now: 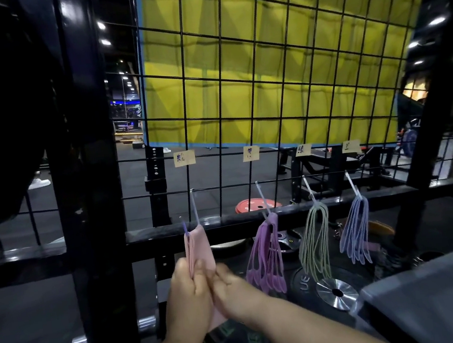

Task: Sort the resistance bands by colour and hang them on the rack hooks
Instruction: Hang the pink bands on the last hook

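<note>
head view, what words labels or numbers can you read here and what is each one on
"UE": on the black weight plate behind the green bands; any further letters are not readable.
Handwritten characters on four paper labels clipped to the wire grid: too blurred to read.
Greenish markings on the lower weight plate below the pink bands: too blurred to read.

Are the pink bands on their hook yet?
Looks on: the pink bands reach up to the leftmost hook, left hand and right hand gripping their lower end. The loop itself is blurred.
</note>
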`<state>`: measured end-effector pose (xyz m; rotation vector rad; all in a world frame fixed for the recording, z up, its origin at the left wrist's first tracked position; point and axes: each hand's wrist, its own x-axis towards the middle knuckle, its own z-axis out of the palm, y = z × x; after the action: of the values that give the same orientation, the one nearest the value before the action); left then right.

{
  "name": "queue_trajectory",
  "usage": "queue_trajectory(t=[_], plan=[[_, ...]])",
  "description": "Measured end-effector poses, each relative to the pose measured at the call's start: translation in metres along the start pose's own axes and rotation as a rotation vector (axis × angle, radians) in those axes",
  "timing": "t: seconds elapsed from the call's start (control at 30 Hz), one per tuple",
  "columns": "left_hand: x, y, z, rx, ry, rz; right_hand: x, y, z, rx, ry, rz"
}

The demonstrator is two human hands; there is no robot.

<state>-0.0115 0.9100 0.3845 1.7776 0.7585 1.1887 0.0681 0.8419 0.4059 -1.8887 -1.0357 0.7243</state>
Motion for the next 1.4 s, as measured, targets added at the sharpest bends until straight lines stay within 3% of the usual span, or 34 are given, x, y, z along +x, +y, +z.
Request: queue_trajectory(t=[0.37,0.97,1.1,1.2,1.27,1.33,1.4], plan=[[-0.017,-0.017,-0.004,0.102,-0.083,0.018,-0.015,0.013,-0.005,-0.188,-0.055,0.023],[-0.025,-0.023,-0.003,0.219,-0.12,-0.029,-0.012,0.02,-0.003,-0.254,-0.048,0.029],[-0.02,-0.019,-0.006,0.402,0.02,0.038,-0.012,0.02,-0.01,-0.317,-0.059,0.029],[-0.017,-0.011,-0.012,0.383,0.214,0.024,-0.017,0.02,-0.016,-0.489,0.057,-0.013],[-0.016,0.001,-0.016,0.33,0.321,0.208,-0.025,0.018,-0.024,-0.585,0.206,-0.096],[-0.017,0.013,-0.013,0.261,0.288,0.474,-0.033,0.017,-0.035,-0.567,0.379,-0.181],[-0.018,0.022,0.0,0.171,0.127,0.634,-0.038,0.02,-0.049,-0.428,0.578,-0.262]])
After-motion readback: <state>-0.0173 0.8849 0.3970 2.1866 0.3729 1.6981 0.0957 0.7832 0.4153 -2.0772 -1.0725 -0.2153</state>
